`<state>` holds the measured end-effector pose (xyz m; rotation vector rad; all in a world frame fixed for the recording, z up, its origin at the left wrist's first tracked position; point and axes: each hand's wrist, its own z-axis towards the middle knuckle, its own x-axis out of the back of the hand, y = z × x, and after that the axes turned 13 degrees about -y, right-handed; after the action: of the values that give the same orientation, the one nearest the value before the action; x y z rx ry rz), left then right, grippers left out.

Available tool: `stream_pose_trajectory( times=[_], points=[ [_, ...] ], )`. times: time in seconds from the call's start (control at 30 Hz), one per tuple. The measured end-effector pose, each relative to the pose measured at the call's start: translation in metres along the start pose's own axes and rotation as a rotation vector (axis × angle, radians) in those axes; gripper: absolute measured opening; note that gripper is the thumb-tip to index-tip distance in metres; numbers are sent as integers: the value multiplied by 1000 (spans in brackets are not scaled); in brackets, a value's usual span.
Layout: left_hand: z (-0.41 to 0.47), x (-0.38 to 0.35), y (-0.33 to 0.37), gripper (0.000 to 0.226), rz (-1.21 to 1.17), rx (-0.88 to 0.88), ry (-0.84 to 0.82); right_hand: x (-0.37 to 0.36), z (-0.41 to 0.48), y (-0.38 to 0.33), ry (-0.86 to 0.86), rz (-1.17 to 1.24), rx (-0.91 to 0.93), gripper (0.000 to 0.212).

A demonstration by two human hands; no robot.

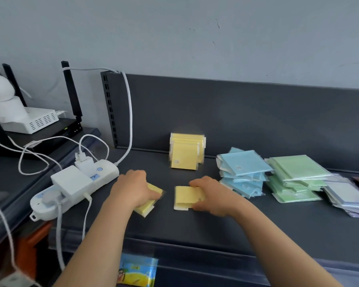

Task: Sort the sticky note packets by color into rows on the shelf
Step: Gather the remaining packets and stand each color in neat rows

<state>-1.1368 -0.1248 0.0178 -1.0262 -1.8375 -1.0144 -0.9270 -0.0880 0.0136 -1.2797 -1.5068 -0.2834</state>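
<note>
Both hands grip yellow sticky note packets low on the dark shelf (278, 228).
Left hand (136, 189) has its fingers curled down over a tilted small stack of yellow packets (148, 204), just beside the white power strip (75, 185). Right hand (207, 195) pinches a second yellow stack (186, 196), fingers on the far edge, thumb on the near edge. The two stacks lie apart. Behind them a standing yellow row (186, 152) leans on the back panel. To the right lie the blue pile (244, 168), green pile (296, 172) and pale lavender pile (348, 197).
</note>
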Motion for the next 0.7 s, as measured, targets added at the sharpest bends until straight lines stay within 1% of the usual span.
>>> stream_pose_trajectory(
  times=[0.07, 0.13, 0.2, 0.27, 0.4, 0.5, 0.57, 0.63, 0.7],
  points=[
    [-11, 1, -4, 55, 62, 67, -44, -3, -2, 1, 33, 60, -28, 72],
    [-18, 0, -8, 47, 105, 99, -42, -9, -3, 3, 63, 135, -30, 72],
    [-22, -3, -11, 46, 104, 84, -26, -15, -3, 4, 109, 191, -16, 69],
    [-25, -6, -13, 50, 36, 32, -15, -18, -5, 5, 156, 246, 14, 68],
    [-28, -12, -12, 52, -212, -184, 13, -21, -8, 2, 187, 336, 90, 67],
    [-27, -20, -10, 60, -444, -357, -9, -23, -6, -3, 165, 297, 103, 70],
    [-26, -25, -8, 70, -658, -415, -49, -23, -6, -6, 150, 288, 120, 71],
    [-27, -29, -4, 78, -860, -436, -78, -21, -6, -8, 123, 297, 158, 72],
    [-26, -33, 0, 80, -930, -438, -59, -22, -6, -10, 90, 300, 190, 79]
  ],
)
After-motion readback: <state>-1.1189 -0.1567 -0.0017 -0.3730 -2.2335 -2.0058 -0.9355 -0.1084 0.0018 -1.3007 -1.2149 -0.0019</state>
